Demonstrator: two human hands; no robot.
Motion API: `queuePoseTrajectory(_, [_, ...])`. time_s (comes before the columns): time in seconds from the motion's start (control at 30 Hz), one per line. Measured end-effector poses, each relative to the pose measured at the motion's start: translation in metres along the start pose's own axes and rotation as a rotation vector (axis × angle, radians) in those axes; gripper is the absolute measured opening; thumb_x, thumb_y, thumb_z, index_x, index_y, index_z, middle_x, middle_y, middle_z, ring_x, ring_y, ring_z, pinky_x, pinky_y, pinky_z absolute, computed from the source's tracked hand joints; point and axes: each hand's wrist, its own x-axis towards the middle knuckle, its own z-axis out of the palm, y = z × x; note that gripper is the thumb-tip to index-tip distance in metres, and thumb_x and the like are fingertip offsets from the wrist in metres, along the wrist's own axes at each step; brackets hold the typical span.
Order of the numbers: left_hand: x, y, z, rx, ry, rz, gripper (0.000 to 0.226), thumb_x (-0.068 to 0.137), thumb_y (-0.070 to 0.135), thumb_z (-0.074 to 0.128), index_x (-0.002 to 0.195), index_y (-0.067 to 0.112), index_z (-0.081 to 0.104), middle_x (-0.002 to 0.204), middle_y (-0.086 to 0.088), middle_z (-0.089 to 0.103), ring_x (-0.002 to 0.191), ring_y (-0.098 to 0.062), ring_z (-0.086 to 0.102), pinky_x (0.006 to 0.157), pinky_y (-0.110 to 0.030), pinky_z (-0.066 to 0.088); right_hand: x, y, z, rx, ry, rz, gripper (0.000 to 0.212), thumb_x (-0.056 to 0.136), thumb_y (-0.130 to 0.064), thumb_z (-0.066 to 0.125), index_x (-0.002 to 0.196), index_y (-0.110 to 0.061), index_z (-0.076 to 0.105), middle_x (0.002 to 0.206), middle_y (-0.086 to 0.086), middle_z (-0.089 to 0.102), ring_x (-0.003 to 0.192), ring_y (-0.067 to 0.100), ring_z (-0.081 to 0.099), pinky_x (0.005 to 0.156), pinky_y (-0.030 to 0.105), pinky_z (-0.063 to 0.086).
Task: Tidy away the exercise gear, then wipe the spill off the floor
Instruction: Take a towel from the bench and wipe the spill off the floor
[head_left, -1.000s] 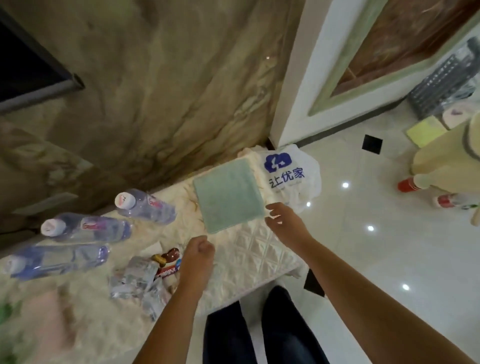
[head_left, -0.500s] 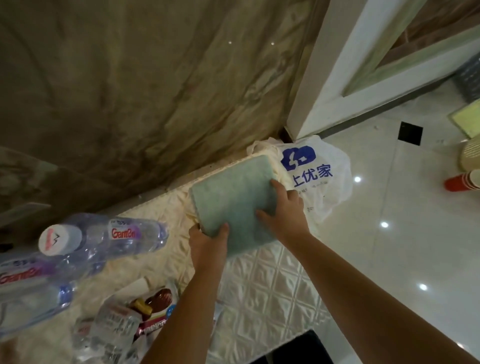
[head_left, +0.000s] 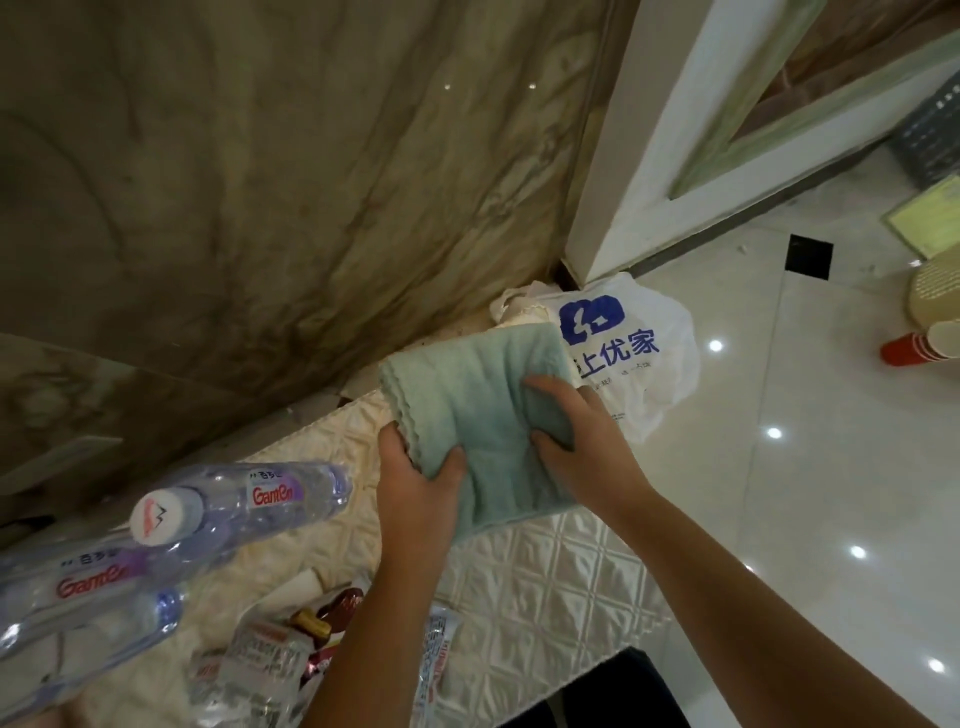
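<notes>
Two hands grip one folded green towel: we see our left hand (head_left: 415, 475) pinching its near left edge, thumb on top, and our right hand (head_left: 576, 447) clamped on its right side with fingers curled into the cloth. That towel (head_left: 467, 405) sits at the far end of a cream quilted cover (head_left: 524, 587), bunched where we squeeze it, and partly overlaps a white plastic bag (head_left: 649, 374). On the bag we read a blue logo and the blue characters "上优家"; smaller print below is too fine to make out. To the left lie clear water bottles; the nearest bottle (head_left: 249, 504) has a white cap with a red mark and a label reading "GanTen" in red, and a second bottle (head_left: 88, 571) shows the same word. Crumpled snack wrappers (head_left: 291, 654) lie beside our left forearm, their print blurred. Red paper cups (head_left: 909, 349) lie stacked on the glossy white floor (head_left: 831, 493) at the right.
</notes>
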Motion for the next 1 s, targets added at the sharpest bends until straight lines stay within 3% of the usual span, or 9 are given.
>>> queuePoseTrajectory(0.07, [-0.016, 0.019, -0.004, 0.033, -0.019, 0.068, 0.059, 0.082, 0.006, 0.064, 0.135, 0.013, 0.037, 0.12, 0.005, 0.05, 0.111, -0.013, 0.048, 0.097, -0.028, 0.038, -0.018, -0.013, -0.014, 0.058, 0.069, -0.001, 0.044, 0.085, -0.007, 0.053, 0.125, -0.027, 0.049, 0.105, 0.0, 0.04, 0.092, 0.014, 0.04, 0.075, 0.016, 0.034])
queuePoseTrajectory(0.17, [-0.044, 0.049, -0.01, 0.077, -0.111, 0.143, 0.063, 0.083, 0.006, 0.062, 0.139, 0.017, 0.034, 0.124, 0.007, 0.048, 0.113, -0.01, 0.047, 0.096, -0.025, 0.037, -0.05, -0.032, -0.037, 0.138, 0.114, 0.046, 0.036, 0.085, -0.005, 0.053, 0.116, -0.023, 0.057, 0.101, 0.003, 0.041, 0.094, 0.018, 0.044, 0.075, 0.017, 0.037])
queuePoseTrajectory(0.3, [-0.097, 0.087, -0.02, 0.288, -0.243, 0.212, 0.05, 0.086, 0.014, 0.059, 0.133, 0.017, 0.044, 0.117, -0.001, 0.041, 0.104, -0.012, 0.047, 0.082, -0.011, 0.033, -0.109, -0.061, -0.076, 0.338, 0.065, 0.184, 0.03, 0.089, -0.028, 0.055, 0.118, -0.026, 0.059, 0.116, 0.002, 0.044, 0.111, 0.016, 0.046, 0.091, 0.021, 0.034])
queuePoseTrajectory(0.4, [-0.15, 0.12, -0.027, 0.308, -0.469, 0.241, 0.05, 0.088, 0.017, 0.057, 0.134, 0.028, 0.041, 0.112, 0.005, 0.036, 0.09, 0.0, 0.049, 0.07, -0.002, 0.04, -0.166, -0.089, -0.101, 0.565, 0.036, 0.225, 0.018, 0.089, -0.037, 0.051, 0.103, -0.034, 0.062, 0.116, -0.001, 0.05, 0.107, 0.009, 0.05, 0.09, 0.018, 0.036])
queuePoseTrajectory(0.5, [-0.202, 0.142, -0.034, 0.293, -0.779, 0.251, 0.055, 0.09, 0.015, 0.056, 0.138, 0.031, 0.036, 0.128, 0.006, 0.042, 0.109, 0.0, 0.049, 0.089, -0.002, 0.042, -0.217, -0.106, -0.119, 0.76, 0.154, 0.273, 0.01, 0.086, -0.035, 0.058, 0.082, -0.028, 0.063, 0.098, 0.001, 0.064, 0.086, 0.006, 0.062, 0.077, 0.019, 0.05])
queuePoseTrajectory(0.6, [-0.24, 0.161, -0.044, 0.087, -0.944, 0.077, 0.049, 0.094, 0.005, 0.045, 0.128, 0.04, 0.039, 0.122, 0.006, 0.058, 0.111, -0.007, 0.058, 0.09, -0.022, 0.051, -0.265, -0.107, -0.138, 0.842, 0.257, 0.333, 0.031, 0.072, -0.04, 0.073, 0.093, -0.018, 0.067, 0.091, 0.004, 0.073, 0.084, 0.016, 0.071, 0.078, 0.031, 0.057])
queuePoseTrajectory(0.7, [-0.267, 0.182, -0.046, -0.009, -1.03, -0.046, 0.046, 0.096, 0.001, 0.037, 0.128, 0.034, 0.036, 0.1, 0.002, 0.066, 0.081, -0.005, 0.069, 0.069, -0.027, 0.057, -0.308, -0.107, -0.153, 0.866, 0.379, 0.342, 0.013, 0.079, -0.021, 0.069, 0.09, -0.017, 0.065, 0.085, 0.003, 0.073, 0.076, 0.014, 0.071, 0.067, 0.025, 0.057])
queuePoseTrajectory(0.83, [-0.298, 0.203, -0.04, 0.103, -1.123, 0.055, 0.038, 0.096, 0.006, 0.039, 0.126, 0.029, 0.047, 0.084, -0.003, 0.067, 0.065, -0.006, 0.066, 0.06, -0.022, 0.054, -0.356, -0.102, -0.171, 0.818, 0.62, 0.385, 0.016, 0.082, -0.017, 0.066, 0.094, -0.023, 0.056, 0.096, 0.006, 0.066, 0.09, 0.02, 0.065, 0.08, 0.036, 0.055])
queuePoseTrajectory(1.0, [-0.349, 0.223, -0.004, 0.297, -1.327, 0.163, 0.042, 0.095, 0.001, 0.038, 0.122, 0.031, 0.05, 0.08, 0.0, 0.062, 0.061, 0.002, 0.06, 0.065, -0.016, 0.052, -0.409, -0.092, -0.195, 1.124, 0.723, 0.365, 0.041, 0.07, -0.03, 0.071, 0.108, -0.017, 0.061, 0.105, 0.013, 0.07, 0.096, 0.029, 0.068, 0.086, 0.042, 0.056])
